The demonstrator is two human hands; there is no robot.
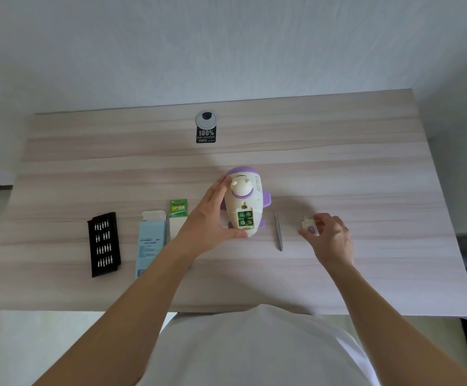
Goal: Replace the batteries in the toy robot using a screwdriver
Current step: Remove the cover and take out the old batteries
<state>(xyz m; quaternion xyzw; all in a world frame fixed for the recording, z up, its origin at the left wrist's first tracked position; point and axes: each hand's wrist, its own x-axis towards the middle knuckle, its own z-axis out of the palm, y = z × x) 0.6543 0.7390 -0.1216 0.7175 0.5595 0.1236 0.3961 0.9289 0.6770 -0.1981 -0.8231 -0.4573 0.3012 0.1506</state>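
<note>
Currently left grip (207, 220) clasps the toy robot (245, 195); right grip (330, 235) pinches the battery cover (308, 225).

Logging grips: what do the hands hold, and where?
The left hand grips the toy robot by its side; right hand pinches the battery cover at its edge.

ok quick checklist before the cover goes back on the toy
1. Toy robot steadied: ok, the left hand grips its side.
2. Battery compartment filled: ok, four green batteries sit in it.
3. Battery polarity: cannot tell, the markings are too small to read.
4. Cover ready: ok, the right hand pinches it, off to the right of the toy.
5. Screwdriver within reach: ok, it lies on the table between the toy and the right hand.
</note>
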